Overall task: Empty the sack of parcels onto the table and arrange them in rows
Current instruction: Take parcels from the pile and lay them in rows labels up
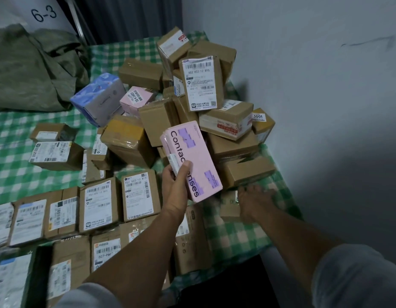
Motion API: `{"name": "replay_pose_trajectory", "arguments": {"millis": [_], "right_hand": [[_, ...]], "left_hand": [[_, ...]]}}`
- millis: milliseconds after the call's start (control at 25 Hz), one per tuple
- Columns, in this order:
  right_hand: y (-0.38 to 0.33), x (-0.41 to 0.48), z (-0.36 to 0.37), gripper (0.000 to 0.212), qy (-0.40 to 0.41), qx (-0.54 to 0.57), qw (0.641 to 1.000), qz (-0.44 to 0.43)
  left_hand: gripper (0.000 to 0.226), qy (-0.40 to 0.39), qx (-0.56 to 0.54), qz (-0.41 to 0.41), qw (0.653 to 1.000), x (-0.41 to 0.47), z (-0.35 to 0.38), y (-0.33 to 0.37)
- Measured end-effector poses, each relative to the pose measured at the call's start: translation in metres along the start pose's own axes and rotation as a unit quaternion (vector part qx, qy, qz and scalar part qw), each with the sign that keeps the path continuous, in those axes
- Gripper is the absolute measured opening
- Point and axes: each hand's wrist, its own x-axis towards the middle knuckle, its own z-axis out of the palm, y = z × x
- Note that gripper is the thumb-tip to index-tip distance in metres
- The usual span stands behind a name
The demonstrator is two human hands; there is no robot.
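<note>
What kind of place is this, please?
Probably a parcel sorting or pickup room. A heap of brown cardboard parcels with barcode labels lies on the green checked table, a slumped olive woven sack lies beside it, and a white sign reads "6-3", perhaps a shelf code.

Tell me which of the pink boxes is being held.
The long pink box printed "Contact lenses", gripped by the left hand; the smaller pink box lies in the pile.

Your pink contact-lens box [192,156] is up off the table, tilted, gripped near its lower end by your left hand [177,187]. Behind it, brown cardboard parcels [228,121] lie heaped in a loose pile at the far right. Labelled parcels [97,205] lie flat in rows at near left on the green-checked table [12,172]. The olive sack [30,70] lies crumpled at far left.
</note>
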Motion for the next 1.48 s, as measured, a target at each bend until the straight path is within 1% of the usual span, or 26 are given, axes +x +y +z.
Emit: {"name": "replay_pose_trajectory", "arguments": {"millis": [120, 320, 480, 600, 720, 840, 920, 1040, 1160, 1240, 1320, 1480], "right_hand": [[0.013, 0.011, -0.027, 0.079, 0.025, -0.032, 0.999, -0.013], [0.013, 0.039, -0.065, 0.072, 0.087, -0.022, 0.994, -0.056], [0.009, 0.06, -0.098, 0.075, 0.135, -0.006, 0.989, -0.062], [0.001, 0.071, -0.107, 0.078, 0.141, 0.019, 0.988, -0.066], [-0.003, 0.072, -0.106, 0.082, 0.109, 0.059, 0.99, -0.065], [-0.002, 0.066, -0.098, 0.087, 0.056, 0.111, 0.99, -0.065], [-0.002, 0.06, -0.088, 0.089, 0.046, 0.147, 0.987, -0.051], [-0.002, 0.058, -0.073, 0.087, 0.057, 0.146, 0.987, -0.037], [-0.004, 0.057, -0.058, 0.08, 0.097, 0.132, 0.986, -0.03], [-0.008, 0.055, -0.049, 0.08, 0.116, 0.151, 0.981, -0.022], [-0.012, 0.05, -0.043, 0.079, 0.117, 0.179, 0.977, -0.011], [-0.014, 0.033, -0.042, 0.053, 0.131, 0.215, 0.968, -0.009]], "left_hand": [[0.039, 0.023, -0.011, 0.01, 1.0, 0.011, 0.006, 0.011], [0.038, 0.042, -0.019, 0.02, 0.999, 0.033, 0.014, 0.026], [0.04, 0.045, -0.029, 0.015, 0.998, 0.052, 0.019, 0.042], [0.04, 0.048, -0.028, 0.017, 0.998, 0.059, 0.019, 0.048], [0.041, 0.055, -0.035, 0.012, 0.998, 0.061, 0.014, 0.046], [0.041, 0.052, -0.025, 0.004, 0.998, 0.057, 0.01, 0.041], [0.043, 0.038, -0.006, 0.004, 0.999, 0.05, 0.005, 0.035], [0.045, 0.025, 0.006, -0.008, 1.0, 0.042, 0.0, 0.025], [0.047, 0.008, 0.009, -0.021, 1.0, 0.034, -0.005, 0.017], [0.046, 0.001, 0.024, -0.024, 0.999, 0.028, -0.009, 0.012], [0.043, 0.0, 0.032, -0.027, 0.999, 0.024, -0.013, 0.009], [0.049, -0.017, 0.051, -0.038, 0.998, 0.016, -0.022, 0.007]]}}
